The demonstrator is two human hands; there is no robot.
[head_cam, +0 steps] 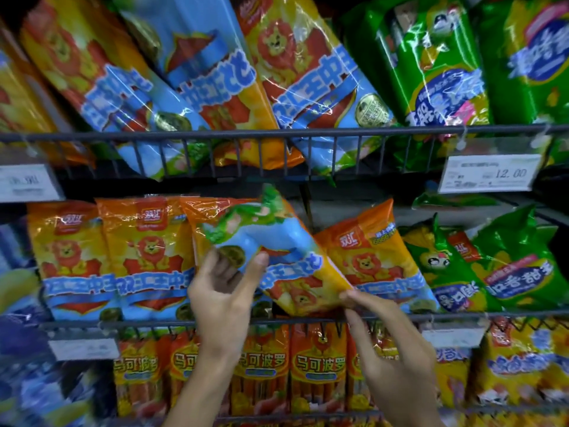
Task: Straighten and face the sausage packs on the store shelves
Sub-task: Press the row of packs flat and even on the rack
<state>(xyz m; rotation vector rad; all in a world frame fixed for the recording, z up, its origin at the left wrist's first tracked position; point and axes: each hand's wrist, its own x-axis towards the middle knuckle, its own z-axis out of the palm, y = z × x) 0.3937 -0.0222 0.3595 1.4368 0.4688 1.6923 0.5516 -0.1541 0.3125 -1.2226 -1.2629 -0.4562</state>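
From the head camera, the middle shelf (308, 318) carries a row of orange-and-blue lion sausage packs behind its wire front rail. One lion pack (286, 257) is lifted in front of that row, upside down and tilted, its green-printed end up toward the shelf above and its orange end down near the rail. The left hand (224, 291) grips its blue part, thumb pressed on the front face and fingers curled behind. The right hand (388, 343) pinches the low orange corner just above the rail, fingertips closed on the film.

To the left of the held pack, upright lion packs (92, 257) stand side by side facing out. To its right another lion pack (375, 260) leans, and past it green packs (480, 266) lie tilted toward the shelf's right end.

On the upper shelf (277, 134) more lion packs (191, 78) lean diagonally, some inverted, with green packs (431, 63) at the right. A price tag (489, 174) reading 12.00 hangs from that rail. The bottom shelf holds upright orange sausage packs (317, 365).
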